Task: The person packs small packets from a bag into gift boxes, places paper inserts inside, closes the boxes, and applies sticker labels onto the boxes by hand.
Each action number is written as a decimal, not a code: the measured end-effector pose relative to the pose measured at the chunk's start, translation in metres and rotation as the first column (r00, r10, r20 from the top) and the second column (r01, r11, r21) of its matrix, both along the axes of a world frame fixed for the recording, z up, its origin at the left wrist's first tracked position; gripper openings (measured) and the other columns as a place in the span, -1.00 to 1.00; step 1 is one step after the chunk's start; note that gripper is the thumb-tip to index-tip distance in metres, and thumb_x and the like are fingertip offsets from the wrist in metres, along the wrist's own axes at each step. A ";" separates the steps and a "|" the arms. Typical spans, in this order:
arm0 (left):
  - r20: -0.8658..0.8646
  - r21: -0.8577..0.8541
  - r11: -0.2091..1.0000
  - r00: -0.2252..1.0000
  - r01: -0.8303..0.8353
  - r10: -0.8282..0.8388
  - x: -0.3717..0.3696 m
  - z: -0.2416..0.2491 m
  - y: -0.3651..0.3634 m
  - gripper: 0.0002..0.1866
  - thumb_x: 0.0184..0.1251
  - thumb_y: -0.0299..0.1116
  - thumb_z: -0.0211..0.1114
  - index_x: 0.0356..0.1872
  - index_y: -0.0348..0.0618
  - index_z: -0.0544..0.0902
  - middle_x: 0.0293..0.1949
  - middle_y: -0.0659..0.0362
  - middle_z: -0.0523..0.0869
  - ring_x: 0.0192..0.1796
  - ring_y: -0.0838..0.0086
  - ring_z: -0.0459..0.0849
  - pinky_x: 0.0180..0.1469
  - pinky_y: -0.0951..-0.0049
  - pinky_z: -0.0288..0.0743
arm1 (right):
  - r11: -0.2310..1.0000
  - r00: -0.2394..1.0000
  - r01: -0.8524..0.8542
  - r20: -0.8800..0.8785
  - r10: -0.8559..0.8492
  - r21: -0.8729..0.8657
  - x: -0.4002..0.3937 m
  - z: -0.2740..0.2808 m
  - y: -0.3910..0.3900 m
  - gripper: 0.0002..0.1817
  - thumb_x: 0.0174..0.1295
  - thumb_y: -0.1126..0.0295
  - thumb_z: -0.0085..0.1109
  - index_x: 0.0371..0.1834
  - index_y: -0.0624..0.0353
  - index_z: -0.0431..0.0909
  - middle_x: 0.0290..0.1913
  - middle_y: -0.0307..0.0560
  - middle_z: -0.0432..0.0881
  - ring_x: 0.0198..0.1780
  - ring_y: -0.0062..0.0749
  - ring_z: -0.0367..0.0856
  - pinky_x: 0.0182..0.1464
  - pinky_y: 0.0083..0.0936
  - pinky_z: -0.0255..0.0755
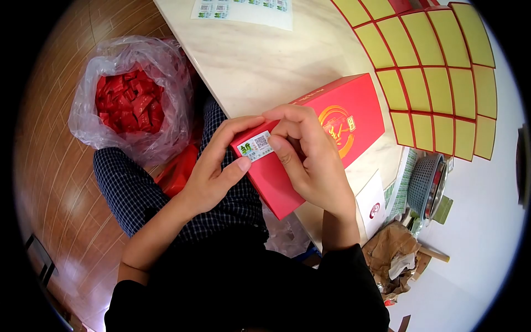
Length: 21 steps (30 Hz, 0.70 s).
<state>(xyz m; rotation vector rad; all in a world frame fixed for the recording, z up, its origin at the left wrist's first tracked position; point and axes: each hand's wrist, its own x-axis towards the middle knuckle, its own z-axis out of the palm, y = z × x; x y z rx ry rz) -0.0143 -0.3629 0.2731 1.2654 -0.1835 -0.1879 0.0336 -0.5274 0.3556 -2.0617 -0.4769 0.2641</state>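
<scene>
A red gift box [362, 108] with a gold emblem lies on the tabletop, its near end sticking out past the edge over my lap. A small white label sticker [247, 148], with green characters and a QR code, sits on the box's near end face. My left hand [213, 169] grips the box's left edge, with its thumb at the label's lower left corner. Curled over the label's right end, my right hand [312, 160] has its thumb and index finger pressed together at the label's edge. Its other fingers are bent, partly hiding the box.
A marble-patterned table [238, 61] carries a sheet of label stickers [246, 11] at the far edge. Stacked red-edged yellow boxes [431, 72] stand to the right. On the floor at left is a plastic bag [83, 119] of red packets. A grey basket [423, 180] and crumpled brown paper [387, 249] lie right.
</scene>
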 end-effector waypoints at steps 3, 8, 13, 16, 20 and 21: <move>-0.007 0.007 1.000 1.000 -0.001 0.001 0.000 0.001 0.000 -0.40 0.38 -0.11 0.11 0.31 -0.31 0.32 0.22 0.00 0.41 0.31 0.29 0.36 0.37 0.34 0.15 | 1.000 1.000 -0.002 0.002 0.002 -0.001 0.001 0.000 0.000 -0.71 0.18 0.62 0.16 -0.02 0.19 0.45 -0.42 -0.08 0.57 -0.34 -0.21 0.62 -0.32 -0.41 0.46; -0.022 0.004 1.000 1.000 -0.014 0.014 -0.001 0.002 -0.002 -0.41 0.38 -0.14 0.11 0.30 -0.32 0.33 0.20 0.00 0.42 0.29 0.28 0.38 0.36 0.34 0.17 | 1.000 1.000 -0.016 0.014 0.016 -0.019 0.001 0.001 0.000 -0.70 0.17 0.63 0.16 -0.02 0.19 0.45 -0.43 -0.08 0.56 -0.36 -0.22 0.61 -0.34 -0.41 0.45; -0.004 0.044 0.997 0.998 -0.055 0.056 0.000 0.004 -0.004 -0.44 0.34 -0.21 0.12 0.28 -0.32 0.35 0.17 -0.01 0.45 0.27 0.27 0.40 0.35 0.34 0.19 | 0.999 0.999 -0.009 0.041 0.010 -0.037 0.000 0.001 0.002 -0.70 0.16 0.62 0.16 -0.03 0.18 0.46 -0.43 -0.09 0.55 -0.36 -0.21 0.60 -0.35 -0.40 0.45; -0.011 0.081 0.994 0.998 -0.069 0.070 -0.001 0.006 -0.005 -0.47 0.30 -0.27 0.13 0.25 -0.31 0.37 0.16 -0.02 0.46 0.26 0.24 0.40 0.35 0.33 0.19 | 0.994 0.989 -0.011 0.146 0.026 -0.107 -0.003 0.000 0.005 -0.69 0.13 0.62 0.16 -0.03 0.20 0.46 -0.41 -0.10 0.55 -0.36 -0.21 0.59 -0.36 -0.38 0.47; -0.009 0.119 0.988 0.995 -0.101 0.103 -0.004 0.000 -0.006 -0.50 0.26 -0.35 0.13 0.22 -0.30 0.39 0.16 -0.02 0.46 0.25 0.22 0.41 0.34 0.32 0.19 | 0.950 0.895 -0.005 0.423 0.143 -0.312 -0.006 -0.004 0.012 -0.63 0.01 0.61 0.17 -0.04 0.24 0.46 -0.35 -0.10 0.55 -0.33 -0.24 0.54 -0.40 -0.37 0.48; 0.002 0.141 0.983 0.993 -0.114 0.115 -0.004 -0.002 -0.006 -0.50 0.24 -0.38 0.13 0.22 -0.30 0.40 0.17 -0.01 0.46 0.25 0.22 0.41 0.34 0.31 0.19 | 0.950 0.894 -0.004 0.425 0.143 -0.311 -0.007 -0.007 0.014 -0.63 0.01 0.61 0.17 -0.04 0.24 0.46 -0.35 -0.10 0.55 -0.33 -0.24 0.54 -0.40 -0.37 0.48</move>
